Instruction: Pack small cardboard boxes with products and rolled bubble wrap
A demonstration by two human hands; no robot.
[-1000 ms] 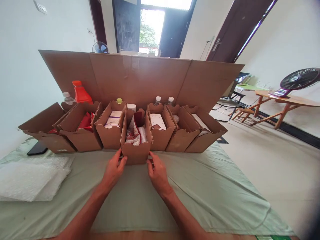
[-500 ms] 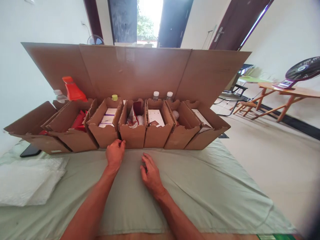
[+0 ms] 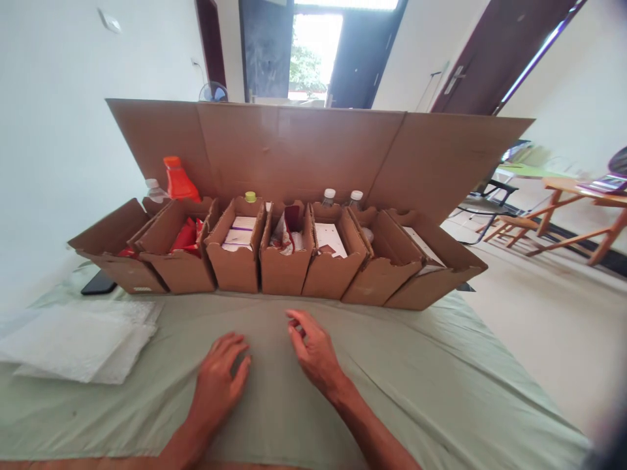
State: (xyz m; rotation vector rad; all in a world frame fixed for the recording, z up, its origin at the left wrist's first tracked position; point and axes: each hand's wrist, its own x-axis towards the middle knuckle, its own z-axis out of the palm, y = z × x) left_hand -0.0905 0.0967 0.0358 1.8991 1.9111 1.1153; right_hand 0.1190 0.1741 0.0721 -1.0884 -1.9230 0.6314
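My left hand [image 3: 223, 371] is open above the green cloth [image 3: 274, 418], its fingers slightly curled and thumb apart, holding nothing. To its right, my right hand [image 3: 313, 346] is open too, fingers bent loosely with a gap to the thumb. Beyond both hands stands a row of several open cardboard bins [image 3: 287, 274]. One bin holds red packets [image 3: 186, 236], another white boxes [image 3: 240, 234] with a purple stripe. A foil-like pouch [image 3: 284, 236] pokes up in the middle bin, and a white box [image 3: 329, 238] lies in the bin beside it.
A tall cardboard panel [image 3: 304, 150] stands behind the bins, with a red bottle [image 3: 180, 181] and several capped bottles before it. At left lie bubble-wrap sheets [image 3: 78, 343] and a black phone [image 3: 98, 282]. A wooden table [image 3: 602, 199] stands at far right.
My left hand has drawn back from the bin front and its fingers have opened. My right hand remains near the cloth's middle. The view has shifted, so the bins sit farther right.
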